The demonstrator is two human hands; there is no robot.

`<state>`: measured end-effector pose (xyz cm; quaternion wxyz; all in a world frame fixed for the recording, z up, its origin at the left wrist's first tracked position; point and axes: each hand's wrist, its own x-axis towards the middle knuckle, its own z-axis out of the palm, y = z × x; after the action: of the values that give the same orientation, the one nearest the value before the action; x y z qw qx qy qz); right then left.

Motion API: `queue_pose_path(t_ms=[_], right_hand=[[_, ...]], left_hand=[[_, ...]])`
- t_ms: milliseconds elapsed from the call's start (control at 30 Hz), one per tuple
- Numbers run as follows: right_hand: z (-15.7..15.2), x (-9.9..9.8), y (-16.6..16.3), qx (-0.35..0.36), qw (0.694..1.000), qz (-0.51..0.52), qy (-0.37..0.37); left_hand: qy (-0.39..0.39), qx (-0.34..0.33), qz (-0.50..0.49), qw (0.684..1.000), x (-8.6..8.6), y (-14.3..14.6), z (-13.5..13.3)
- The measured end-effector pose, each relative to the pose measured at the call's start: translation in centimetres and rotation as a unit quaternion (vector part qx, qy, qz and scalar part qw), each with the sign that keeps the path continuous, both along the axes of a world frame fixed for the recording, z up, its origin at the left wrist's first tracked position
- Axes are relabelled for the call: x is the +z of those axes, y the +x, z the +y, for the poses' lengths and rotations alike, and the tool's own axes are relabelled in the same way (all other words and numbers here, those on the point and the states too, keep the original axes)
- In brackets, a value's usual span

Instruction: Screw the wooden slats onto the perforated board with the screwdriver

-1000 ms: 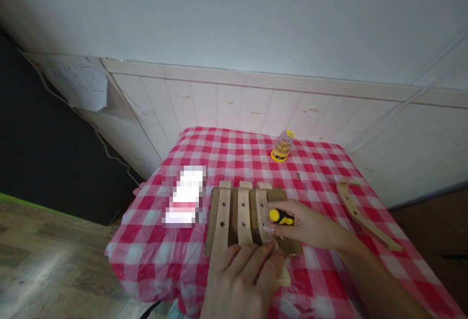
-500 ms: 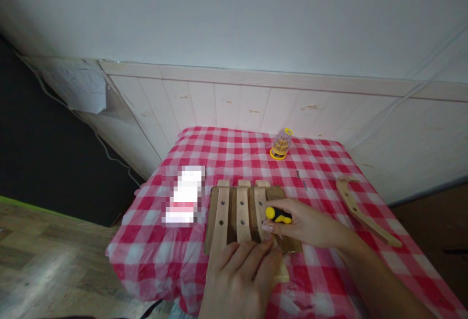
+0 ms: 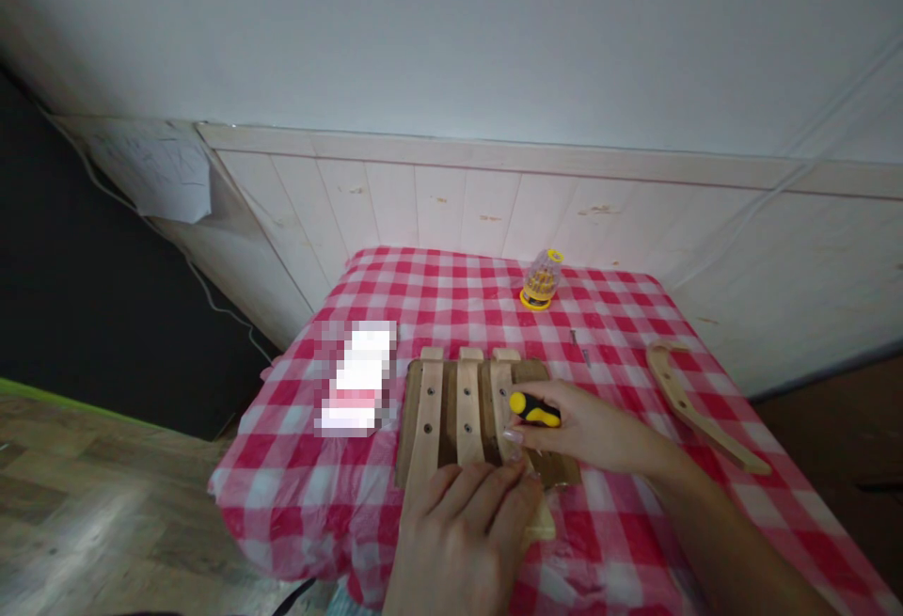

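A slatted wooden piece with three pale slats on a darker board lies on the red-and-white checked tablecloth. My left hand rests on its near end, fingers laid flat over the slats. My right hand is closed round a yellow-and-black screwdriver, held over the rightmost slat. The tip of the screwdriver is hidden behind my fingers.
A curved wooden part lies at the right of the table. A yellow-based clear holder of bits stands near the back. A small dark screw lies behind my right hand. A blurred white-and-red packet is to the left. A pale panelled wall stands behind.
The view has shifted slightly; both hands stay on the slatted piece, and the screwdriver handle has edged a little leftward and upward.
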<state>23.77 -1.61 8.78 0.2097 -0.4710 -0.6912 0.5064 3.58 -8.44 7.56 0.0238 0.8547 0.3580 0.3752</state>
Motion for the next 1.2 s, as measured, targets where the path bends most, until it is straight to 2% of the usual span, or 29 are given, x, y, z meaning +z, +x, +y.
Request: queue_pose_path(t_ms=[133, 233, 300, 400, 467, 567, 667, 800, 900, 1200], right_hand=[[0.2, 0.2, 1.0, 0.002, 0.999, 0.038, -0.008], [0.4, 0.3, 1.7, -0.049, 0.996, 0.069, 0.028], [0.4, 0.2, 1.6, -0.083, 0.987, 0.134, 0.044], [0.1, 0.3, 0.5, -0.120, 0.950, 0.283, 0.057], [-0.5, 0.5, -0.7, -0.136, 0.916, 0.365, 0.097], [-1.6, 0.5, -2.3, -0.135, 0.884, 0.417, 0.166], [-2.4, -0.2, -3.1, -0.114, 0.881, 0.419, 0.185], [-2.6, -1.6, -3.0, -0.075, 0.908, 0.369, 0.185], [-2.4, -2.6, -2.7, -0.048, 0.917, 0.348, 0.189], [-2.2, -3.1, -3.0, -0.073, 0.917, 0.319, 0.228]], left_hand=[[0.001, 0.008, -0.004, 1.000, -0.1, 0.0, 0.0], [0.000, 0.004, -0.003, 1.000, 0.0, 0.1, 0.1], [0.002, 0.001, -0.006, 1.000, 0.1, 0.1, 0.2], [0.010, 0.004, -0.013, 1.000, 0.2, 0.2, 0.2], [0.011, 0.003, -0.015, 1.000, 0.2, 0.2, 0.2], [0.003, 0.000, -0.011, 1.000, 0.2, 0.1, 0.1], [0.000, 0.001, -0.009, 1.000, 0.1, 0.1, 0.0], [-0.008, -0.006, -0.003, 1.000, -0.1, 0.0, 0.0], [-0.011, -0.010, 0.005, 1.000, -0.3, -0.2, 0.0], [-0.037, -0.024, 0.024, 0.999, -0.8, -0.4, -0.2]])
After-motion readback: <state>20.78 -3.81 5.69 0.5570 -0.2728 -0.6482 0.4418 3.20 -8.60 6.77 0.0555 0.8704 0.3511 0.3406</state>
